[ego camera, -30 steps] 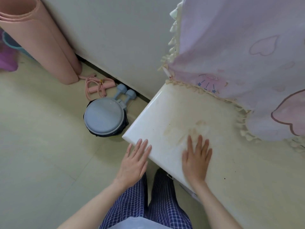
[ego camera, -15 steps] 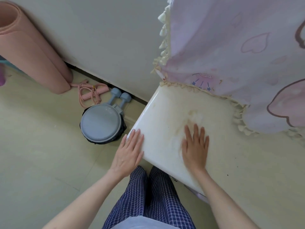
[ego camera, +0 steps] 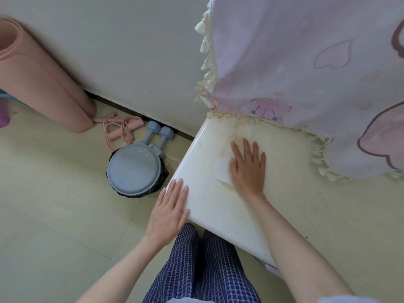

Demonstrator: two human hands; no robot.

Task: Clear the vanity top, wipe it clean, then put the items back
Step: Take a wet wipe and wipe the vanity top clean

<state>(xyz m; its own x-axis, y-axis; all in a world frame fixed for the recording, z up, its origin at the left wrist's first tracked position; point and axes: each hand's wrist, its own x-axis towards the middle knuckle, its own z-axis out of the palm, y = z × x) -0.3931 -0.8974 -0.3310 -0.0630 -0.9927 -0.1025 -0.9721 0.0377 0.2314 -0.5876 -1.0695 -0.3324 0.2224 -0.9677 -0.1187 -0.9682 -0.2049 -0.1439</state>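
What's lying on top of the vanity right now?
On the vanity top: the right hand lies flat, the left hand rests at its corner, yellowish stains show, and the curtain covers the back, hiding anything beneath.

Legible text: none on any surface.
Curtain (ego camera: 306,62): printed hearts and stars only, no lettering.
Round grey lid (ego camera: 133,169): no brand or number readable.

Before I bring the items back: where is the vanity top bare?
The vanity top is bare right of the right hand, below the curtain fringe. The left hand covers the near corner. Brownish stains sit by the back corner.
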